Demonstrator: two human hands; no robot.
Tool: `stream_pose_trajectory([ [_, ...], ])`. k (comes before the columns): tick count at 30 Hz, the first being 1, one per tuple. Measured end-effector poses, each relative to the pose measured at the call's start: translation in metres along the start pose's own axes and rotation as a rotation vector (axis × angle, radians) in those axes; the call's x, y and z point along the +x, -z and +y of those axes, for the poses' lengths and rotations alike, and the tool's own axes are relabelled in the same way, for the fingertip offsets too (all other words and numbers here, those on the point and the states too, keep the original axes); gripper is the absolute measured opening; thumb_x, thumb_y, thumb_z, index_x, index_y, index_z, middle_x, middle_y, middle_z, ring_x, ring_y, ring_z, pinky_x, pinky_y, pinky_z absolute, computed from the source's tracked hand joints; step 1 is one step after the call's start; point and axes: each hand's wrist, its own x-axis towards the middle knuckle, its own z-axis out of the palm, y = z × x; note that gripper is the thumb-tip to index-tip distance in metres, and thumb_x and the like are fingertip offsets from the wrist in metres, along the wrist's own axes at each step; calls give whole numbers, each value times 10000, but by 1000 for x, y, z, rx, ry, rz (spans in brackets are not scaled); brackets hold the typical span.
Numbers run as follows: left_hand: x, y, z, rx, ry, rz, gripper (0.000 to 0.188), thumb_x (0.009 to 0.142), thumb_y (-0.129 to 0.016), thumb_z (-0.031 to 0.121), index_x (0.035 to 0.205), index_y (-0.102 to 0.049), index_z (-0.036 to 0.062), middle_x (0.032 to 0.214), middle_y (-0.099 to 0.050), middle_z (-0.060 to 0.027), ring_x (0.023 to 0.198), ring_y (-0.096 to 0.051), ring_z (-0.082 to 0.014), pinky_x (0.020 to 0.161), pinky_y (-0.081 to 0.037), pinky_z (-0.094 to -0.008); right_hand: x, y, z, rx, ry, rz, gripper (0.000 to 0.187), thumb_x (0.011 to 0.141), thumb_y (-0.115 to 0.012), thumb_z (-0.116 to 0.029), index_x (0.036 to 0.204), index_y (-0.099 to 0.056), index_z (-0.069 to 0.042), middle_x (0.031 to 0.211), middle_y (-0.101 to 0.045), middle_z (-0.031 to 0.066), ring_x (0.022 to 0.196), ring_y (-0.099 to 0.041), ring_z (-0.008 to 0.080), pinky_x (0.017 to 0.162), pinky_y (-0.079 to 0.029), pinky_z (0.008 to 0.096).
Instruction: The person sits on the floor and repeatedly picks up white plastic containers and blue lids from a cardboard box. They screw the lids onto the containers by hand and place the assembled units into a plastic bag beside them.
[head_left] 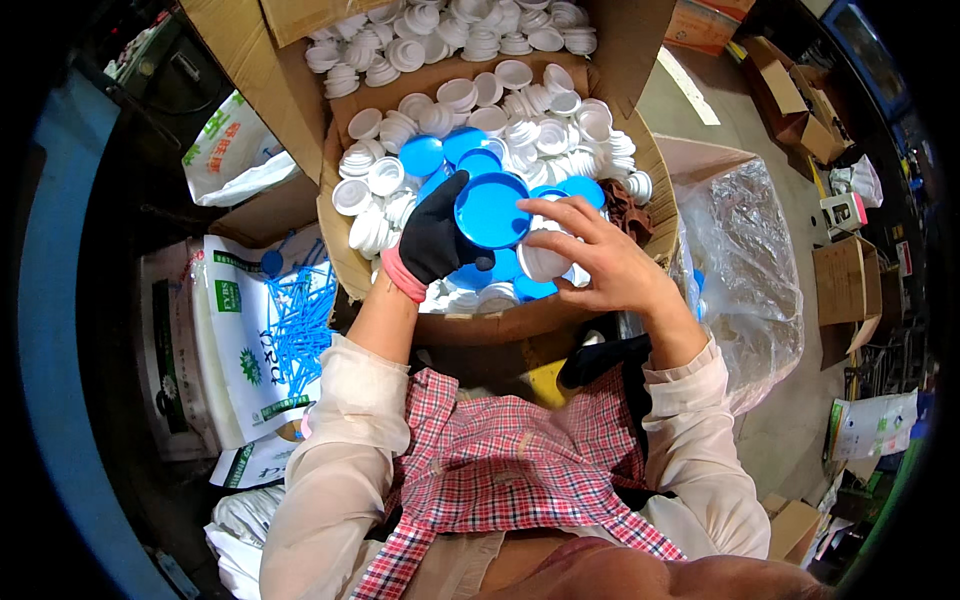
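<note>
My left hand (430, 238), in a black glove with a pink cuff, grips a round blue plastic lid (490, 210) by its left side. The lid's hollow inner face is turned up. My bare right hand (590, 245) is at the lid's right side, its fingers curved and apart, with the index fingertip at the rim. Just below those fingers shows a white plastic lid (541, 264); whether they touch it I cannot tell. Beneath both hands, more blue lids (421, 155) lie among many white lids (458, 95) in an open cardboard box (500, 327).
A brown crumpled piece (628, 210) sits at the box's right side. To the left, a white printed sack (228, 300) holds thin blue plastic sticks (300, 320). A clear plastic liner (745, 240) fills a container on the right. Cardboard boxes (846, 282) stand farther right.
</note>
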Motion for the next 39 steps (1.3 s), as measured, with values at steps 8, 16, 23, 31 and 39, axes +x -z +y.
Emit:
stream_pose_trajectory([
  [8,21,9,44,-1311,302,36,769,743,-765,358,1348,-408,45,1179,-624,-139,1004,-635,-269,866,-527,-333,-22,-3,43,886,-364,386,476,804,-642,-174,1259,-526,-96,1274,-512,69,1178,-494,209,993,-404,359],
  [16,36,23,69,-1908,532,97,768,855,-641,416,1436,-273,75,1373,-424,-247,1238,-426,-456,981,-390,-565,-8,-19,43,1476,-494,618,630,767,-684,-56,1351,-457,-119,1274,-492,100,1153,-525,249,878,-512,364],
  [23,33,20,57,-2160,379,-63,751,931,-405,589,1470,-218,99,1457,-345,-221,1353,-307,-432,1071,-282,-584,4,-22,28,1098,-515,555,646,749,-720,-166,1336,-453,-134,1151,-520,92,979,-544,185,763,-517,313],
  [31,30,-1,86,-506,161,285,603,840,-648,306,1346,-433,59,1314,-537,-121,1178,-536,-255,999,-423,-363,22,-32,-9,665,-320,575,513,769,-709,-35,1240,-529,-129,1185,-458,60,1040,-515,138,732,-488,227],
  [39,19,-16,81,27,51,268,482,878,-618,78,1324,-448,10,1301,-548,-109,1141,-567,-206,1002,-430,-324,28,-35,-19,170,-287,483,620,684,-772,-60,1259,-545,-110,1061,-478,105,869,-562,211,668,-499,280],
])
